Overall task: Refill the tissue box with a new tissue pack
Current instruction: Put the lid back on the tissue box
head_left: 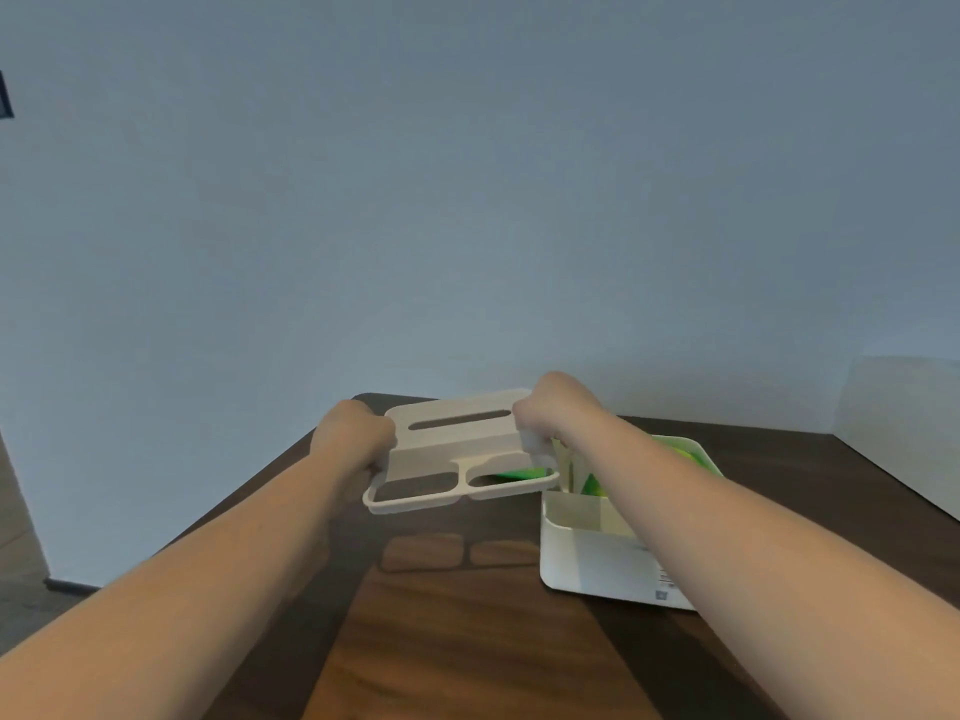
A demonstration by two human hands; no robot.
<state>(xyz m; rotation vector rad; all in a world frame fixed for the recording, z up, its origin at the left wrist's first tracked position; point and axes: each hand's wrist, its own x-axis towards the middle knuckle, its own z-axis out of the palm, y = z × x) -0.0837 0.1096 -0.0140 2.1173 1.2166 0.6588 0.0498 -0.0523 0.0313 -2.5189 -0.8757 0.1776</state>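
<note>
The beige lid of the tissue box (457, 449), with a long slot on top and two openings in its front flange, hangs in the air above the dark wooden table (467, 641). My left hand (353, 433) grips its left end and my right hand (550, 407) grips its right end. The white base of the tissue box (592, 558) stands on the table to the right, under my right forearm. A green tissue pack (592, 483) lies inside it, partly hidden by the lid and my arm.
A pale wall rises right behind the table's far edge. A white panel (904, 428) stands at the far right. The table's left edge runs diagonally, with floor (26, 563) beyond it at the left.
</note>
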